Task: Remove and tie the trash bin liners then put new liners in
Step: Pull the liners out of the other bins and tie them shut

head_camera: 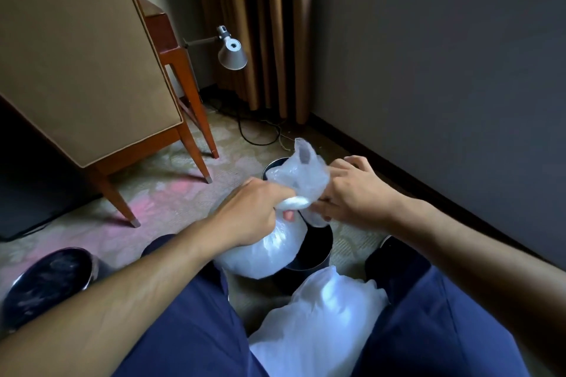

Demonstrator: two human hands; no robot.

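Left hand point(254, 208) fisted round the twisted neck of the removed liner point(266, 254); right hand point(355, 193) pinches its loose top. The bag hangs below both hands, over the bin point(321, 249). Risk: overpulling may tear the thin film or slip the knot.

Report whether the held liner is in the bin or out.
Out. The liner hangs above the bin, its gathered neck gripped by the left hand; the right hand holds its loose top.

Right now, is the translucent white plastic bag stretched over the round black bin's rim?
No: the left hand grips the bag by its bunched neck above the bin, while the right hand pinches its top.
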